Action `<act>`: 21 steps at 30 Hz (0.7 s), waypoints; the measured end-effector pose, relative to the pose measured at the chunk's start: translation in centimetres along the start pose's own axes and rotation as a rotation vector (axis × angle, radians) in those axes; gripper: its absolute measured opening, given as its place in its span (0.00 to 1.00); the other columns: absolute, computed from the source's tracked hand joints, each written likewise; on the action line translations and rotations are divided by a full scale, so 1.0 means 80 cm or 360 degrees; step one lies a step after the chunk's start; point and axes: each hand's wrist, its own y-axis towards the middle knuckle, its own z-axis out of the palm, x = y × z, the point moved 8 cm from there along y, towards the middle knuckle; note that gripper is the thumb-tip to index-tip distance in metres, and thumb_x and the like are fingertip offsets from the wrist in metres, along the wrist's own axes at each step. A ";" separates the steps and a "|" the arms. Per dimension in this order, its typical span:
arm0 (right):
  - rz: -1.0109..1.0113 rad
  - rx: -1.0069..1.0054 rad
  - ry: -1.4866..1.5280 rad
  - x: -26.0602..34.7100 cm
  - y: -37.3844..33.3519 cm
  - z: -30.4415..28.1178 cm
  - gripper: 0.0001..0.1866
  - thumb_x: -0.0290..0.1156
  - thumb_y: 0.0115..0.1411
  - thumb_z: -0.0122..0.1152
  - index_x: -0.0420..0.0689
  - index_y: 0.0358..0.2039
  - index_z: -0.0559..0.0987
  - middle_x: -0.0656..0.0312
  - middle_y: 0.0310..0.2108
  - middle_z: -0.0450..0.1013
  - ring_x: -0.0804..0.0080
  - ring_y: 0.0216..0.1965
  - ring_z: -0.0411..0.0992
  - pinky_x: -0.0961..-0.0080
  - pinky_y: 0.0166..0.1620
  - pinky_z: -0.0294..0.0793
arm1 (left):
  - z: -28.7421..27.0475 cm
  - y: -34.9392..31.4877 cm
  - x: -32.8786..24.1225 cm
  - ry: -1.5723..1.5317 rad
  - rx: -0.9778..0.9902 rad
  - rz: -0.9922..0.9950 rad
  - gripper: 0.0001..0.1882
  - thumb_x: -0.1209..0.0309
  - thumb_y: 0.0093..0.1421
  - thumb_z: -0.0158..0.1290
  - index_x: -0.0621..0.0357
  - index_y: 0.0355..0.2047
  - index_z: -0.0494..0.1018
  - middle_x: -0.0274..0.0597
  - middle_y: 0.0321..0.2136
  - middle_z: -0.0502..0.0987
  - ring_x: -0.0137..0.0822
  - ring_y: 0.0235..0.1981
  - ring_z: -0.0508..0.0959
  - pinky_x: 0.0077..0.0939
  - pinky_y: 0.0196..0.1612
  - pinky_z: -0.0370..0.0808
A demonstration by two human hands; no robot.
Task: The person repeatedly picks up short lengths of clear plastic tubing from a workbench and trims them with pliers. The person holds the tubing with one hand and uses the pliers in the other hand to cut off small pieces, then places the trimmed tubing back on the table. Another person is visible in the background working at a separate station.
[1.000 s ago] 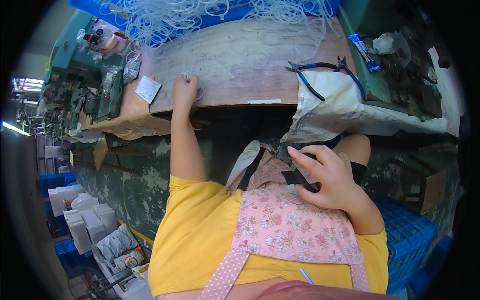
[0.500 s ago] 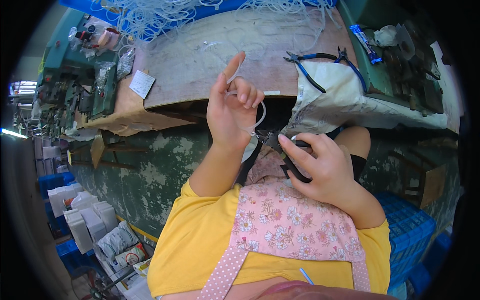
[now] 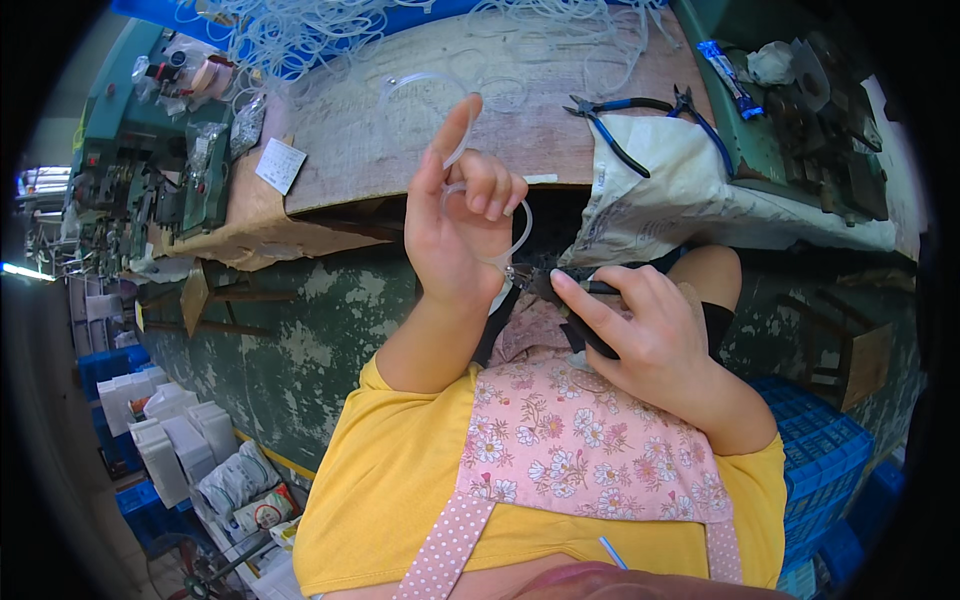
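A thin clear plastic tube (image 3: 528,228) runs in a loop through my left hand (image 3: 455,215), which is raised over the table's near edge. Its index finger points up along the tube while the other fingers curl around it. My right hand (image 3: 645,325) grips black-handled pliers (image 3: 543,284). Their jaws meet a small metal piece at the tube's end, just below the left palm. Whether the jaws bite on the piece or only touch it is too small to tell. Part of the tube extends beyond the left fingertip, over the tabletop.
A heap of clear tubes (image 3: 300,38) lies in a blue tray at the table's far side. Two blue-handled pliers (image 3: 612,140) rest at the right, partly on a white sack (image 3: 655,200). Green machines (image 3: 205,190) flank the table (image 3: 350,150). A blue crate (image 3: 815,445) stands at right.
My right hand has squeezed the pliers' handles closer together. My left hand has shifted slightly left and up, and the tube's far part has moved a little with it.
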 end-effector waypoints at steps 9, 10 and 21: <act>-0.0216 0.0022 0.0111 -0.014 0.006 0.000 0.37 0.26 0.38 0.67 0.54 0.55 0.73 0.58 0.37 0.68 0.61 0.33 0.68 0.70 0.36 0.69 | -0.006 -0.007 0.053 -0.0073 0.0074 -0.0820 0.31 0.53 0.67 0.36 0.68 0.60 0.58 0.38 0.30 0.73 0.32 0.34 0.73 0.32 0.44 0.72; -0.0253 0.0067 0.0187 -0.015 0.006 -0.002 0.38 0.26 0.36 0.68 0.53 0.54 0.73 0.58 0.37 0.69 0.60 0.33 0.68 0.70 0.35 0.70 | -0.002 -0.013 0.065 0.0031 0.0241 -0.0948 0.38 0.45 0.65 0.34 0.67 0.61 0.55 0.48 0.51 0.68 0.40 0.52 0.70 0.45 0.57 0.65; 0.0549 0.0196 0.2775 -0.036 -0.006 0.006 0.47 0.26 0.45 0.64 0.37 0.65 0.53 0.58 0.49 0.68 0.79 0.39 0.65 0.83 0.42 0.65 | 0.005 -0.071 0.036 0.1725 0.1017 0.1389 0.52 0.64 0.53 0.58 0.55 0.68 0.33 0.70 0.64 0.41 0.59 0.61 0.60 0.46 0.60 0.59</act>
